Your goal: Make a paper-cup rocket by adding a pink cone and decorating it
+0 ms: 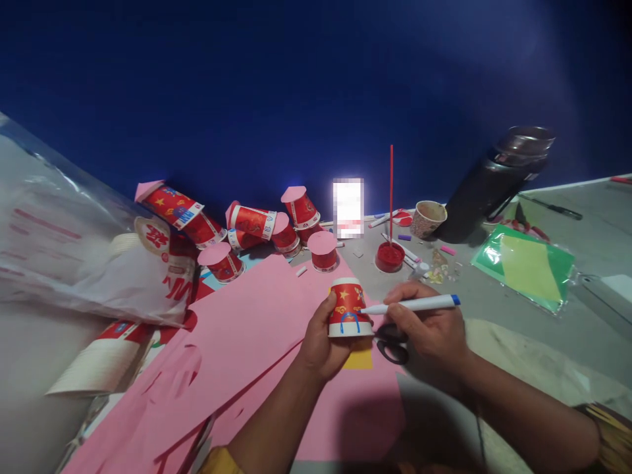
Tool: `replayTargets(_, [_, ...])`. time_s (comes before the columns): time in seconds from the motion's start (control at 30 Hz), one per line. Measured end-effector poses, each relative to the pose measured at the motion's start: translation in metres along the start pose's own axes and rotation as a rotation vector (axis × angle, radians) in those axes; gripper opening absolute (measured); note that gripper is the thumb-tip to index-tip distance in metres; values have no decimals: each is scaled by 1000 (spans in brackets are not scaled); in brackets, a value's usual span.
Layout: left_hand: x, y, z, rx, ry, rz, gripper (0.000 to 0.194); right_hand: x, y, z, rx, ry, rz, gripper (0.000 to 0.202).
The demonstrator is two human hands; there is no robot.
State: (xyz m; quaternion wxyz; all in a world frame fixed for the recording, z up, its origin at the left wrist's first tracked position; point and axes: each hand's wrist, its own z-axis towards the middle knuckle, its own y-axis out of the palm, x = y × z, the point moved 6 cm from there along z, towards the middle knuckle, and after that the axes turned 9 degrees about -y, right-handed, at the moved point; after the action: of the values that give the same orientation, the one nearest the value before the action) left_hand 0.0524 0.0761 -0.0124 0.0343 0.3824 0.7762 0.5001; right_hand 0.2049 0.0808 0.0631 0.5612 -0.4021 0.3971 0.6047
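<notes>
My left hand (323, 339) is closed round a red paper cup (348, 299), held upside down with its white rim at the bottom. Blue marker lines form an arch on the cup's side, below printed gold stars. In my right hand (429, 326) is a white marker (415, 305) with a blue end, gripped like a pen. Its tip meets or nearly meets the right part of the cup's side. Black-handled scissors (394, 351) lie just under my right hand, their blades hidden. Pink paper sheets (251, 316) spread beneath and to the left, with a yellow piece (359, 357) under the cup.
Several red cups with pink paper tops (323, 250) stand or lean at the back left. A plastic bag (93, 263) and stacked cups (103, 355) fill the left. Behind my right hand are a red pot with a stick (390, 257), a black thermos (486, 187) and a green packet (526, 266).
</notes>
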Motion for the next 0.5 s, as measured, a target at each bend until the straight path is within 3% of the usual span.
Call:
replayTargets(0.23, [5, -4, 2, 13, 51, -13, 40, 13, -1, 23, 14, 38, 93, 25])
replayTargets(0.5, [12, -2, -2, -38, 71, -29, 39, 26, 16, 47, 6, 76, 202, 32])
